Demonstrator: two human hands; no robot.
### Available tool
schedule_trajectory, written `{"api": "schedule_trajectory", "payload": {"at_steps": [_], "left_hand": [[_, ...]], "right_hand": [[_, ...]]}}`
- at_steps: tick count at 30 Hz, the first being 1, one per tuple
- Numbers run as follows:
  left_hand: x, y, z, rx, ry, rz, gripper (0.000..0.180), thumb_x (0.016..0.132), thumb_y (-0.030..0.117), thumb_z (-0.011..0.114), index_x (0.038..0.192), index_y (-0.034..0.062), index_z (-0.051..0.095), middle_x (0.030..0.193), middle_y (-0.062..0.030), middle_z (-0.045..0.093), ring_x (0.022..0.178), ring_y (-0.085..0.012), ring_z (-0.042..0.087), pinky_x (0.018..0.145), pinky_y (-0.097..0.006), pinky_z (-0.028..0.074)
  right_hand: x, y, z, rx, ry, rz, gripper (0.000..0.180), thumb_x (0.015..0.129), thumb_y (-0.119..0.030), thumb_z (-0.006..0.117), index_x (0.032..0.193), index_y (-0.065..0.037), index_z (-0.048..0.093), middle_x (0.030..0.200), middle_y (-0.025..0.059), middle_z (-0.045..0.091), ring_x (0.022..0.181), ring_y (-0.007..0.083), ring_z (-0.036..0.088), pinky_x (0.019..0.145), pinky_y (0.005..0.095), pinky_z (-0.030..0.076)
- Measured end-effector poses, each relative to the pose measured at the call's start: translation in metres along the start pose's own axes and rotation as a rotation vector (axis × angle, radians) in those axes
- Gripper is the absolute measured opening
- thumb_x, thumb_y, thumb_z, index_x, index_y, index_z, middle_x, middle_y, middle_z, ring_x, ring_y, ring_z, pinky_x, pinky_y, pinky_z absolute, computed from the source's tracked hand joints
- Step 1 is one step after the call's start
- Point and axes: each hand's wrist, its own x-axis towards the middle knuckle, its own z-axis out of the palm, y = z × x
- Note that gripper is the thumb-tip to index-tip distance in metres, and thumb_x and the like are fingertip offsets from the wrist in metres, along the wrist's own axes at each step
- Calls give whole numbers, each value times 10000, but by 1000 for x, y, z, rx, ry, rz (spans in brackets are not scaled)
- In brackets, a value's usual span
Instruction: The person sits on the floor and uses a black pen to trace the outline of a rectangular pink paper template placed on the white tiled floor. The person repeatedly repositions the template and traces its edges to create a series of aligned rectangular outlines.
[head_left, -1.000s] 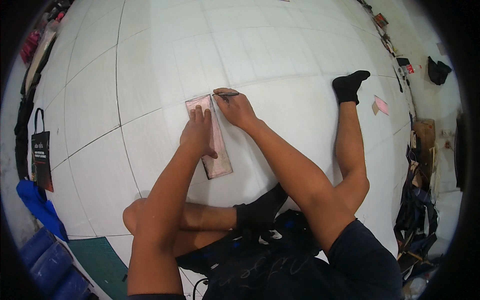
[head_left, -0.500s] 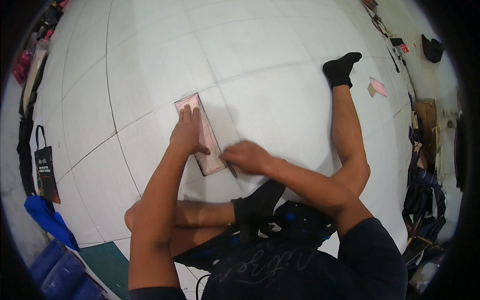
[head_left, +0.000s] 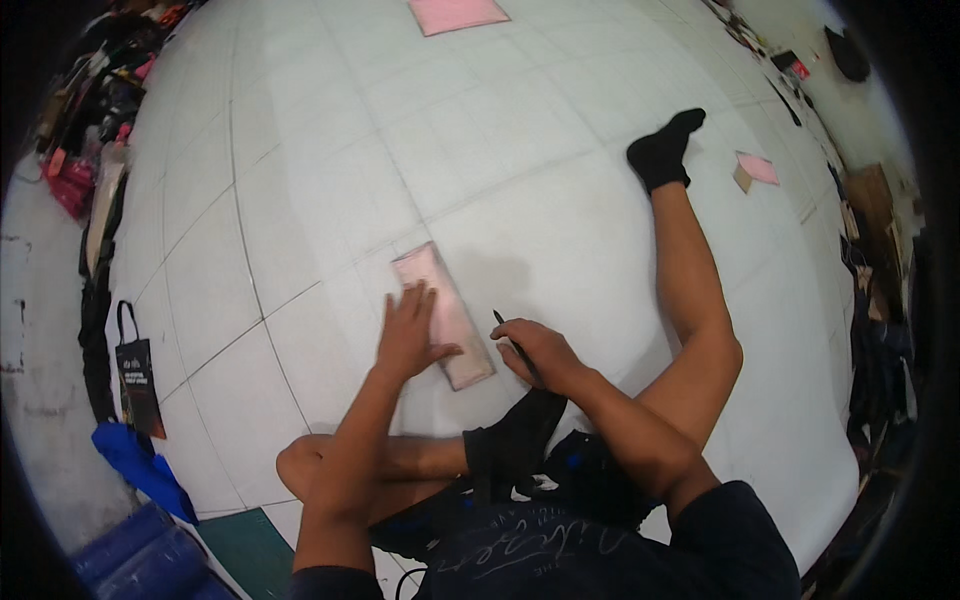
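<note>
A long pink rectangular piece (head_left: 462, 335) with dark edges lies slanted on the white surface in front of me. My left hand (head_left: 405, 328) rests on its left side, fingers spread and flat, the thumb pointing across its lower half. To the right of the piece, my right hand (head_left: 540, 355) is closed around a slim dark pen (head_left: 499, 318), whose one end sticks up past the fingers. That hand is apart from the pink piece.
Another pink piece (head_left: 458, 14) lies at the far edge. A smaller pink and brown piece (head_left: 757, 169) is beyond my outstretched leg. At left are a black bag (head_left: 138, 385), blue cloth (head_left: 145, 470) and a dark green mat (head_left: 248, 552). Piled goods line both sides.
My right hand has drawn back from the pink piece's right edge, and the pen now points up and away. The view has shifted, bringing the far pink piece into sight.
</note>
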Motion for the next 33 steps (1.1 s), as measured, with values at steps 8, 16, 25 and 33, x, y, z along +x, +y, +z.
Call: {"api": "schedule_trajectory", "payload": {"at_steps": [8, 16, 25, 33], "left_hand": [[34, 13, -13, -37, -20, -49, 1125, 737, 630, 846, 1568, 27, 386, 1668, -217, 303, 1543, -417, 288, 1241, -627, 219], [35, -25, -29, 0, -58, -99, 1110, 728, 610, 860, 1558, 23, 414, 1669, -214, 309, 1552, -415, 273, 1256, -562, 247], [31, -46, -28, -132, -37, -77, 1107, 718, 543, 897, 1553, 7, 407, 1676, -206, 298, 1536, -417, 307, 1245, -470, 334], [32, -44, -34, -161, -57, -89, 1100, 727, 531, 899, 1557, 5, 403, 1677, -215, 293, 1535, -400, 315, 1233, -466, 353]], "right_hand": [[14, 11, 17, -319, -222, 26, 425, 904, -205, 746, 1280, -106, 576, 1470, 185, 555, 1486, 460, 371, 1226, 621, 257], [22, 13, 26, -456, -276, -58, 405, 948, -212, 695, 1319, -127, 559, 1608, 167, 441, 1524, 461, 313, 1241, 643, 195], [26, 19, 37, -494, -219, -131, 449, 944, -285, 712, 1355, -143, 601, 1575, 147, 489, 1524, 442, 319, 1228, 643, 213], [26, 22, 39, -497, -211, -132, 449, 950, -285, 701, 1368, -150, 603, 1568, 149, 496, 1520, 443, 322, 1231, 640, 205]]}}
